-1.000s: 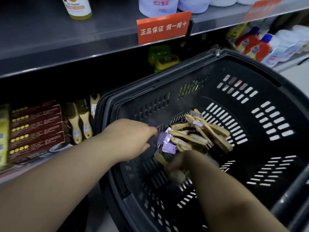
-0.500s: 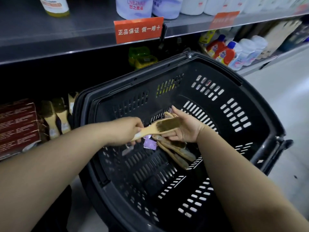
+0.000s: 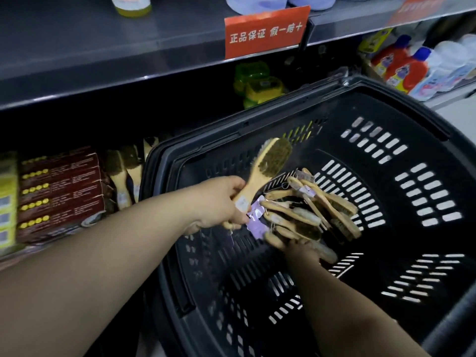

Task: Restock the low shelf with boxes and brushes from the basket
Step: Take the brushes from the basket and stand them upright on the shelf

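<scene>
Wooden and pale, the brush [image 3: 268, 163] in the left hand [image 3: 221, 202] is gripped by its handle, fingers curled round it, with the bristle head tilted up and away over the near-left wall of the basket [image 3: 386, 99]. The right hand [image 3: 301, 251] is down in the basket at the near edge of the pile of brushes [image 3: 322, 210]. Its fingers are buried among the handles, so I cannot tell whether it has closed on one or is only touching them. The low shelf [image 3: 23, 253] lies to the left of the left hand, well apart from the right. A few shelved brushes [image 3: 123, 171] stand there just past the basket rim, with the stacked boxes [image 3: 61, 191] further left. The step looks like gathering brushes into the left hand before carrying them across. To do it well, the right hand should probably take one handle at a time rather than rake the heap, because the brushes cross each other and the purple tags [image 3: 255, 222] on strings could snag and drag a neighbour along. Each one is best passed handle-first, so the left hand can stack the handles together with the bristles all facing one way. The left grip sits low on the handle, which leaves room for more. The load should then clear the basket rim before it swings left toward the gap beside the shelved brushes.
</scene>
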A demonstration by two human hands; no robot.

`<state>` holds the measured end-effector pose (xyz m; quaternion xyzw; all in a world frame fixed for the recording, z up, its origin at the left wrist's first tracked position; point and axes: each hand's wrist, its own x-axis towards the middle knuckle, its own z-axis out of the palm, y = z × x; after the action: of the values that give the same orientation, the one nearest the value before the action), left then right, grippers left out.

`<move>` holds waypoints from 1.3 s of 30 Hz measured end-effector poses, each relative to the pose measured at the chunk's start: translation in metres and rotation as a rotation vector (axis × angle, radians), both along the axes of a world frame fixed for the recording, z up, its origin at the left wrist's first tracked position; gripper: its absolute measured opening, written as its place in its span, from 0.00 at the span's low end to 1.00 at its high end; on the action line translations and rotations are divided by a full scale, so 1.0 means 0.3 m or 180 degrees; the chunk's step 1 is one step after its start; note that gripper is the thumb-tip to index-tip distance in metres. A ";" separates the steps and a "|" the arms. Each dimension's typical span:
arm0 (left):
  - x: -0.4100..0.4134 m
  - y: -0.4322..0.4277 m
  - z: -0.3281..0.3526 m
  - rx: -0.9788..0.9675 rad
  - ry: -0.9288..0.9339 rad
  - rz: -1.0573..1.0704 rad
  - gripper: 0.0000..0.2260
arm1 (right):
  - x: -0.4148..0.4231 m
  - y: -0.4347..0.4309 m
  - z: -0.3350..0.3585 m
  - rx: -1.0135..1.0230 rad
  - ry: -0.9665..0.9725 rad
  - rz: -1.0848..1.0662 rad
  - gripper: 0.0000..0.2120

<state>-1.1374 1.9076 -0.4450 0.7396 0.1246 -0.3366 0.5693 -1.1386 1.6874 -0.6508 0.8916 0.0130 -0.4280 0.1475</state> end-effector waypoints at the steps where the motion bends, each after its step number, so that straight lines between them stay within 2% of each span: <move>1: -0.005 0.003 0.000 0.0037 -0.0020 -0.0041 0.22 | -0.003 -0.002 0.008 0.0011 0.0130 0.0142 0.24; 4: -0.012 0.005 -0.010 0.0244 -0.0177 -0.0293 0.22 | 0.019 0.015 0.067 0.0394 0.0790 0.0313 0.29; 6: -0.007 0.011 -0.014 0.0518 -0.0350 -0.0376 0.19 | 0.075 0.035 0.149 0.0715 0.1372 0.0350 0.21; 8: -0.002 0.009 -0.012 0.0636 -0.0404 -0.0310 0.12 | 0.146 0.058 0.260 0.1153 0.1580 0.0289 0.15; 11: 0.001 -0.006 -0.007 0.0579 -0.0369 -0.0123 0.03 | 0.203 0.078 0.449 0.1637 0.1394 0.0471 0.14; 14: 0.004 -0.014 -0.002 0.0797 -0.0514 -0.0222 0.08 | 0.180 0.086 0.598 0.2232 0.1288 0.0483 0.06; 18: -0.004 -0.015 0.022 0.0581 -0.0495 -0.0245 0.08 | 0.115 0.088 0.736 0.2765 0.0551 0.0770 0.07; 21: -0.013 -0.018 0.041 0.0238 -0.0383 -0.0366 0.08 | 0.082 0.085 0.800 0.2863 0.0632 0.0565 0.06; 23: -0.017 -0.019 0.053 0.0111 -0.0325 -0.0488 0.09 | 0.078 0.090 0.827 0.2828 0.0546 0.0664 0.04; 24: -0.019 -0.020 0.061 0.0042 -0.0258 -0.0569 0.11 | 0.082 0.096 0.836 0.2754 0.0404 0.0801 0.02; 26: -0.022 -0.017 0.070 -0.0166 -0.0094 -0.0719 0.14 | 0.096 0.107 0.844 0.2592 0.0062 0.1083 0.05; 28: -0.023 -0.012 0.069 -0.0222 -0.0111 -0.0811 0.14 | 0.116 0.116 0.842 0.2576 -0.0162 0.1115 0.07; 30: -0.020 -0.011 0.060 -0.0246 -0.0157 -0.0615 0.13 | 0.138 0.119 0.820 0.2634 -0.0438 0.1069 0.09; 33: -0.016 -0.013 0.047 -0.0182 -0.0074 0.0028 0.11 | 0.186 0.110 0.726 0.2875 -0.1043 0.0659 0.15; 36: -0.017 -0.016 0.027 0.0204 -0.0043 0.0226 0.06 | 0.228 0.075 0.585 0.3183 -0.1313 -0.0962 0.23; 37: -0.017 -0.016 0.020 0.0260 -0.0054 0.0227 0.05 | 0.239 0.051 0.523 0.2970 -0.1306 -0.1295 0.24; 39: -0.019 -0.016 0.012 0.0308 -0.0083 0.0221 0.04 | 0.222 0.004 0.405 0.2202 -0.0880 -0.1369 0.23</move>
<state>-1.1430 1.9028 -0.4415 0.7658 0.1589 -0.3005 0.5459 -1.0721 1.6886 -0.5294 0.9199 -0.0504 -0.2959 -0.2525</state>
